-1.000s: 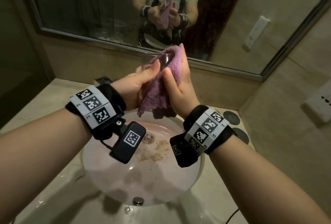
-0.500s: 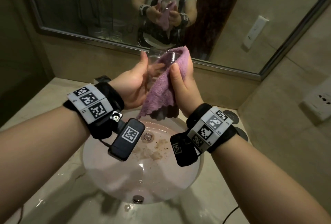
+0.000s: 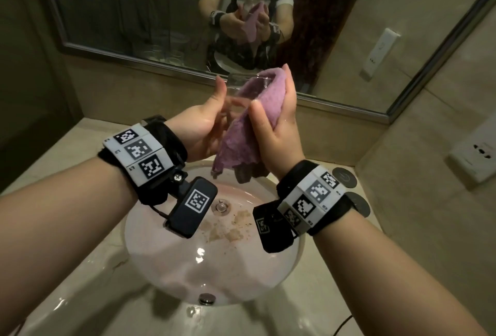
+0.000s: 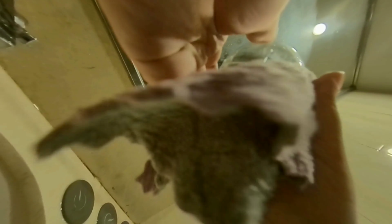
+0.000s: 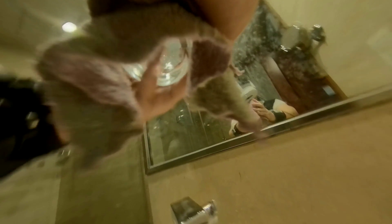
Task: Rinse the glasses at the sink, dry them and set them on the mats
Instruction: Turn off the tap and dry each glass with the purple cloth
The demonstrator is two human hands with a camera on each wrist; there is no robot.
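Observation:
A clear glass (image 3: 237, 91) is held over the sink between both hands. My left hand (image 3: 212, 118) cups its lower part with curled fingers, and the thumb points straight up, off the glass. My right hand (image 3: 284, 110) grips a pink cloth (image 3: 241, 142) wrapped round the right side and rim of the glass, thumb pressing on the cloth. In the right wrist view the glass (image 5: 169, 69) shows through a gap in the cloth (image 5: 89, 76), with left fingers (image 5: 155, 93) under it. The left wrist view shows the cloth (image 4: 222, 118) hanging in front of the glass (image 4: 265, 53).
The round white sink (image 3: 188, 268) lies below, with brown stains near its drain (image 3: 221, 205). Two dark round discs (image 3: 345, 177) sit on the counter at the right. A wall socket (image 3: 475, 158) is further right. The mirror (image 3: 134, 0) reflects more glasses (image 3: 163, 52).
My left thumb has lifted off the cloth and glass and now points up. The right hand has shifted the cloth further round the glass rim. Both hands rose slightly.

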